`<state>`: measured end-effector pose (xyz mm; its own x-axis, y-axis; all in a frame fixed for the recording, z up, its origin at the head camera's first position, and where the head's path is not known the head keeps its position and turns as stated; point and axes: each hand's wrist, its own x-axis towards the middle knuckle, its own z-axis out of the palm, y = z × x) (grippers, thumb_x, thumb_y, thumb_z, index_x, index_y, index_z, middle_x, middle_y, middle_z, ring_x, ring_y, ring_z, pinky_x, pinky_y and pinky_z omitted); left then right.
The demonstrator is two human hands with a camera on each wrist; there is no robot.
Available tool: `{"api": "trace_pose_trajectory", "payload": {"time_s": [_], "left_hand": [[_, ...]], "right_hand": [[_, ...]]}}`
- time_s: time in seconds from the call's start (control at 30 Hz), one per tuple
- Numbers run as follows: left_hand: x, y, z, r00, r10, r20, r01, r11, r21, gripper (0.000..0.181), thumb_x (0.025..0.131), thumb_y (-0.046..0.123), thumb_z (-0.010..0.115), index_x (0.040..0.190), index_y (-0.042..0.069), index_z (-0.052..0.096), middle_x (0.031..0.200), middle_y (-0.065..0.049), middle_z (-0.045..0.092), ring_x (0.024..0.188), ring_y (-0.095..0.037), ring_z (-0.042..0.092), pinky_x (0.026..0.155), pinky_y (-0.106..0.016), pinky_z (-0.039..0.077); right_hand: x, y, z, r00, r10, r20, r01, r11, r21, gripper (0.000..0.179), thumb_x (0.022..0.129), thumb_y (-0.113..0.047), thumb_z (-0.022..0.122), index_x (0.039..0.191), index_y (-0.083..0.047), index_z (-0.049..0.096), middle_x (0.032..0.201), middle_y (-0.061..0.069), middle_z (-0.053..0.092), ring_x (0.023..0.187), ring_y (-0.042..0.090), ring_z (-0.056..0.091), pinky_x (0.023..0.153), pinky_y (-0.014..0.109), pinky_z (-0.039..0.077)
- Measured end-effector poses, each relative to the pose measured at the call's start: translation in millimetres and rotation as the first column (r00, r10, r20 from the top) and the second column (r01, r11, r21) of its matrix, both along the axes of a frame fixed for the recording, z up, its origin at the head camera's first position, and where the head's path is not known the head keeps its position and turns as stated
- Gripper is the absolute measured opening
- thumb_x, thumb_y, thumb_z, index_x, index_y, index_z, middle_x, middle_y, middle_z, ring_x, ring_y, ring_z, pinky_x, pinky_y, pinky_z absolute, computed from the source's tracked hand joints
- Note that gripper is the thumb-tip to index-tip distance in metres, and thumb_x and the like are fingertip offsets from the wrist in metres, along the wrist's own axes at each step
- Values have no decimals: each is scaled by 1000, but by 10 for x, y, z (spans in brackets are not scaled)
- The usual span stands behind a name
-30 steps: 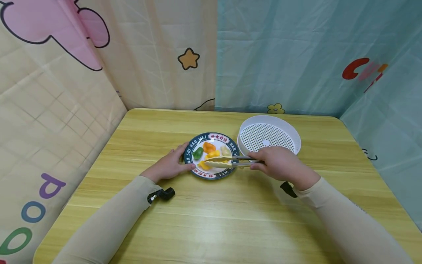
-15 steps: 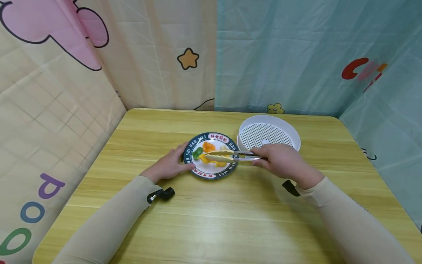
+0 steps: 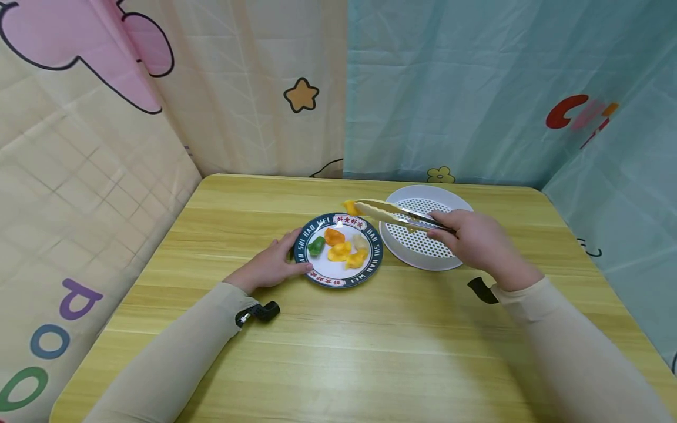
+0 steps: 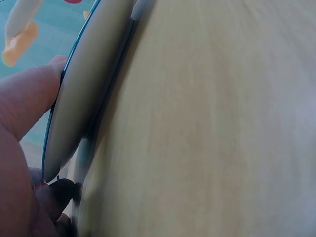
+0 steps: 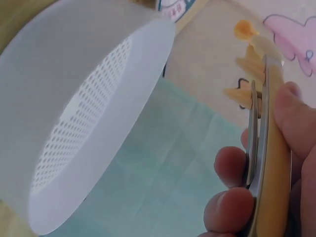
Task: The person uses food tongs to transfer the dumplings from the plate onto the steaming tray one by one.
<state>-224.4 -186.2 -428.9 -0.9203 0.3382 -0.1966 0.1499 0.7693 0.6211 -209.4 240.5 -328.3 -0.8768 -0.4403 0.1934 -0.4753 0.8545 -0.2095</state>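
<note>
My left hand (image 3: 270, 267) grips the left rim of a round plate (image 3: 341, 274) with a dark patterned border. In the left wrist view the thumb (image 4: 37, 89) lies over the rim, other fingers beneath it. Dumpling-shaped pieces lie on the plate: a green one (image 3: 316, 246), an orange one (image 3: 334, 237), a whitish one (image 3: 361, 242) and two yellow ones. With my right hand (image 3: 478, 244) I hold metal tongs (image 3: 378, 212) with cream tips. A yellow dumpling (image 3: 351, 207) sits between the tips, raised over the plate's far edge.
A white round steamer basket (image 3: 431, 262) with a perforated floor stands just right of the plate, partly under the tongs and right hand. The wooden table (image 3: 338, 346) ends at curtains (image 3: 449, 88) behind and at both sides.
The tongs have risen from the plate, away from me and slightly right, with a yellow dumpling now lifted in their tips. My left hand has stayed on the plate's rim.
</note>
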Motion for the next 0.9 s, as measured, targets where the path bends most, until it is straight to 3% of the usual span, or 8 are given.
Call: {"api": "trace_pose_trajectory", "payload": {"time_s": [0.13, 0.23, 0.37, 0.47, 0.7, 0.9], "left_hand": [[9, 5, 7, 1000, -1, -4, 1, 1000, -4, 108, 93, 63, 70, 171, 19, 10, 178, -15, 13, 165, -39, 12, 134, -56, 4], [17, 5, 11, 1000, 4, 0, -4, 1000, -10, 108, 93, 64, 70, 172, 20, 9, 178, -15, 12, 164, -40, 11, 134, -57, 4], [17, 3, 10, 1000, 7, 1, -7, 1000, -16, 108, 93, 65, 70, 172, 21, 9, 178, -15, 12, 164, -41, 10, 134, -58, 5], [9, -1, 6, 1000, 5, 1, -5, 1000, -18, 109, 93, 66, 69, 172, 21, 9, 178, -15, 12, 164, -42, 10, 134, -58, 5], [-2, -12, -7, 1000, 8, 2, -8, 1000, -24, 109, 92, 68, 68, 172, 22, 9, 178, -15, 12, 164, -41, 9, 134, -58, 6], [11, -6, -9, 1000, 22, 15, -22, 1000, -23, 109, 92, 68, 69, 172, 24, 8, 178, -15, 11, 164, -44, 6, 133, -60, 6]], "right_hand": [[-60, 136, -13, 993, -103, 56, 103, 995, -9, 51, 104, -34, 67, 147, -6, 62, 113, 16, 76, 76, 24, 57, 64, 36, 43], [-93, 240, -55, 982, -169, 80, 171, 985, -14, 53, 106, -38, 63, 148, -6, 60, 103, 15, 73, 74, 25, 55, 62, 35, 40], [-134, 373, -127, 967, -229, 109, 231, 973, -6, 50, 107, -39, 61, 144, -5, 62, 87, 12, 66, 72, 26, 53, 59, 34, 38], [-158, 464, -179, 955, -263, 141, 263, 965, 18, 51, 108, -38, 60, 145, -4, 61, 87, 13, 65, 74, 28, 54, 60, 34, 39], [-224, 559, -263, 932, -299, 205, 280, 953, 117, 55, 107, -43, 59, 149, -6, 58, 88, 13, 64, 79, 30, 55, 62, 37, 40], [-271, 560, -329, 946, -279, 169, 250, 953, 170, 50, 106, -40, 62, 143, -6, 63, 93, 15, 69, 79, 31, 57, 66, 42, 47]]}}
